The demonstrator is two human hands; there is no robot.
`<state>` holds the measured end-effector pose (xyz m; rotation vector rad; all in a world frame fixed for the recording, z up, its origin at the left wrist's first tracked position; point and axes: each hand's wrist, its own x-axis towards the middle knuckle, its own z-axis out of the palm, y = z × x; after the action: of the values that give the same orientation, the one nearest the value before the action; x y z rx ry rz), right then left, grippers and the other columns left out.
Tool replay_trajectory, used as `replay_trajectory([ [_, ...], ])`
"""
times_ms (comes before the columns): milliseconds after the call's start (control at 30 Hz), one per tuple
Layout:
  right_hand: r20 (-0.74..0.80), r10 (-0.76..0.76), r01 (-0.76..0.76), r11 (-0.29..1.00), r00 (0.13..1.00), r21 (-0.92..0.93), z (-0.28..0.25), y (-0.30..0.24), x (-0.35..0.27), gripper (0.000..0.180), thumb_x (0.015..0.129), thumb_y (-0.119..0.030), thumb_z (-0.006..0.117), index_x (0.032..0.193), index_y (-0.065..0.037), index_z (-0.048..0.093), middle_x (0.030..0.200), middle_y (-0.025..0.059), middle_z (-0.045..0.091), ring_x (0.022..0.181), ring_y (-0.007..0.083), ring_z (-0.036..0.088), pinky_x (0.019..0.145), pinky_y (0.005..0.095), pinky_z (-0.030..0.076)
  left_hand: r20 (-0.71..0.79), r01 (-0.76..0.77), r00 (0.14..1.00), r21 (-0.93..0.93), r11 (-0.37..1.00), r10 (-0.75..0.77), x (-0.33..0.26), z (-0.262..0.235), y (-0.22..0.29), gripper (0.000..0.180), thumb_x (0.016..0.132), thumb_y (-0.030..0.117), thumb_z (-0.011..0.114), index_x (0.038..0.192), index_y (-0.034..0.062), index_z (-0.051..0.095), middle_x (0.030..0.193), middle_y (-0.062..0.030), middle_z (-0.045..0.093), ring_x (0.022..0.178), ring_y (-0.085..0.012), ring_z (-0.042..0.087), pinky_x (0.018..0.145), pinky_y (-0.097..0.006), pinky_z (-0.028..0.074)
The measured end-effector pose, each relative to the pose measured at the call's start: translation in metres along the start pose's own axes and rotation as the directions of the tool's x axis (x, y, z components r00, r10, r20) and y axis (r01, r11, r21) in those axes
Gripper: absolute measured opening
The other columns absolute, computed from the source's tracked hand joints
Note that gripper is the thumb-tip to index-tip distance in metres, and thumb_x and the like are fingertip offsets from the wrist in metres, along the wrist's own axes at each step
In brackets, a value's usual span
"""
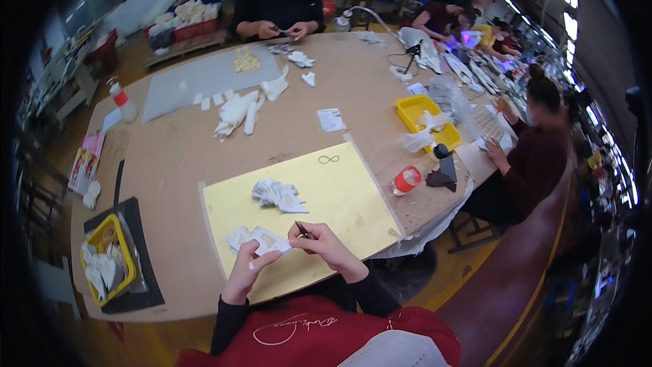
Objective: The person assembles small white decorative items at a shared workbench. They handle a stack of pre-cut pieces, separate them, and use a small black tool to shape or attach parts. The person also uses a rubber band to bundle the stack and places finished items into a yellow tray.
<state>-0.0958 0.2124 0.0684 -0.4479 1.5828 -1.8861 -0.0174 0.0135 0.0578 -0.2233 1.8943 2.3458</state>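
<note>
Over the near part of a yellow sheet [339, 183], my left hand [246, 272] pinches a white cut piece [270, 239] that looks like fabric, with an opening in it. Closed fingers of my right hand [324, 247] are at the piece's right edge and hold small dark snips [303, 230], their points sticking up. Just beyond the left hand lie more white pieces [236, 236], partly hidden by the held one. A fanned stack of white pieces [277, 194] rests farther up the sheet.
A yellow basket [132, 258] with white pieces stands at the left, a yellow tray [407, 110] at the right. Near the sheet's right edge is a red-banded container [406, 181]. A white bottle [122, 100] stands far left. Co-workers sit across and at right.
</note>
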Motion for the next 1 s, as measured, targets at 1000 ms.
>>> replay_trajectory([
  [1000,0.144,-0.504,0.443,0.546,0.852,-0.711,0.044,-0.028,-0.004,0.031,0.082,0.002,0.066,0.113,-0.003,0.067,0.083,0.011,0.063,0.063,0.0237,0.061,0.055,0.0323,0.047,-0.026,-0.327,0.913,0.554,0.766,0.408,-0.015,-0.01,0.029,0.017,0.081,0.011,0.074,0.095,0.0016,0.069,0.101,-0.01,0.063,0.1,-0.0258,0.056,0.087,-0.035,0.044],
])
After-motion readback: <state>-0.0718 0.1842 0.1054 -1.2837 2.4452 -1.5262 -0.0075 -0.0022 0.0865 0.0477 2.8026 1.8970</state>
